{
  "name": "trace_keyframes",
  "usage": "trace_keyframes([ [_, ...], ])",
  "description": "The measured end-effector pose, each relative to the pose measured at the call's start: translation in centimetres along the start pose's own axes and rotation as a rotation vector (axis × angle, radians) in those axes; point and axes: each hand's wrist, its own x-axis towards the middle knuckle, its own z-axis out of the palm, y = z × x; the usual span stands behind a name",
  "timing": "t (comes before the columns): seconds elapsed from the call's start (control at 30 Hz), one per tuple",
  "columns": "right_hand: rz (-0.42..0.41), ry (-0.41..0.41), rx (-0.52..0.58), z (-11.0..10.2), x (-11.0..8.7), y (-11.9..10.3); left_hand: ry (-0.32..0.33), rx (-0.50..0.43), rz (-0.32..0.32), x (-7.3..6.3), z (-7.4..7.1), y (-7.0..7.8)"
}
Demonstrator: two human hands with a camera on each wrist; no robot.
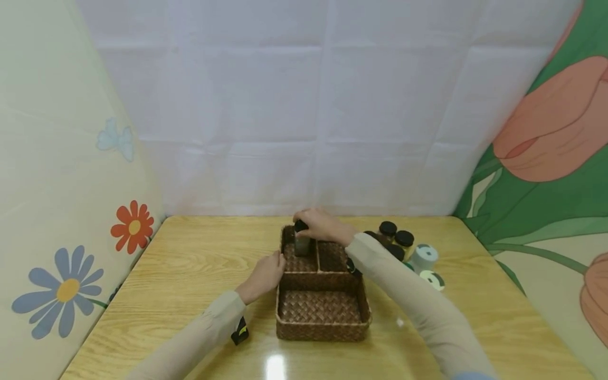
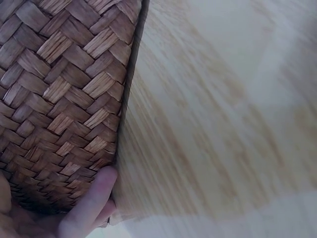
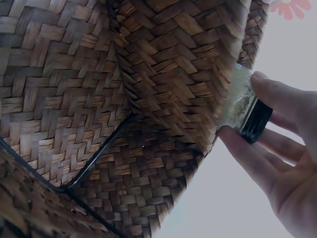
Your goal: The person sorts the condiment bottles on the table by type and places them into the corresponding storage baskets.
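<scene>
A brown woven basket stands on the wooden table, with two smaller compartments at the back and a wide one in front. From above, my right hand holds a small clear jar by its black lid. That jar is upright inside the back left compartment. In the right wrist view, thumb and fingers pinch the jar around its lid, and the basket wall hides its lower part. My left hand grips the basket's left side; the left wrist view has its fingers against the woven outer wall.
To the right of the basket, partly behind the right sleeve, several jars with black lids stand together. Beside them are a pale container and a white-topped one. A white cloth hangs behind the table.
</scene>
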Motion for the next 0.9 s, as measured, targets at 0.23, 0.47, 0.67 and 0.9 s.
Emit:
trace_keyframes([
  [0.23,0.045,-0.009,-0.018,-0.11,0.13,-0.18,0.001,-0.026,0.011,-0.07,-0.01,0.44],
  [0.47,0.048,-0.014,0.007,-0.02,0.26,-0.29,0.014,-0.037,-0.004,-0.13,-0.1,0.48],
  [0.67,0.029,-0.014,-0.001,0.03,0.26,-0.2,0.023,-0.012,0.012,-0.18,-0.1,0.34],
  [0.9,0.031,-0.023,0.024,0.13,0.08,-0.11,0.016,-0.017,0.014,-0.23,0.07,0.25],
])
